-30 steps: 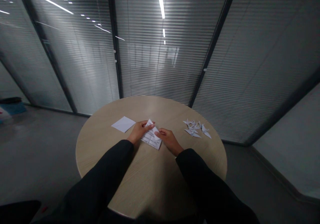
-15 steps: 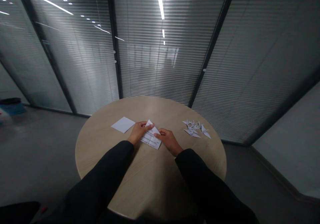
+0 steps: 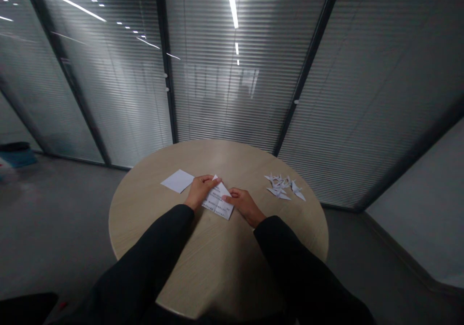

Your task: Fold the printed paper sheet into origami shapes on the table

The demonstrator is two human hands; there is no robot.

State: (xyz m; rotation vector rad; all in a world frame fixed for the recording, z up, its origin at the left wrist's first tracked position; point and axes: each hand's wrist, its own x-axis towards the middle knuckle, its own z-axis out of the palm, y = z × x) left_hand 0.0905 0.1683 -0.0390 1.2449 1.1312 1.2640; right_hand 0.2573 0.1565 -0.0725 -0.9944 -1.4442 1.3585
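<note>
A printed sheet of paper (image 3: 218,203), partly folded, lies between my hands near the middle of the round wooden table (image 3: 203,267). My left hand (image 3: 199,190) grips its upper left edge, thumb on top near the pointed corner. On the right edge, my right hand (image 3: 246,204) pinches the paper between thumb and fingers. Just left of my left hand lies a blank white paper (image 3: 177,181). Several folded white paper cranes (image 3: 279,186) sit in a cluster to the right of my right hand.
Glass partitions with blinds (image 3: 232,98) stand behind the table's far edge. A blue bin with a black rim (image 3: 18,155) is on the floor at the far left. A white wall (image 3: 427,209) rises at the right.
The printed paper has shifted slightly toward me and to the left. My left hand has moved slightly left along with it. My right hand has barely moved.
</note>
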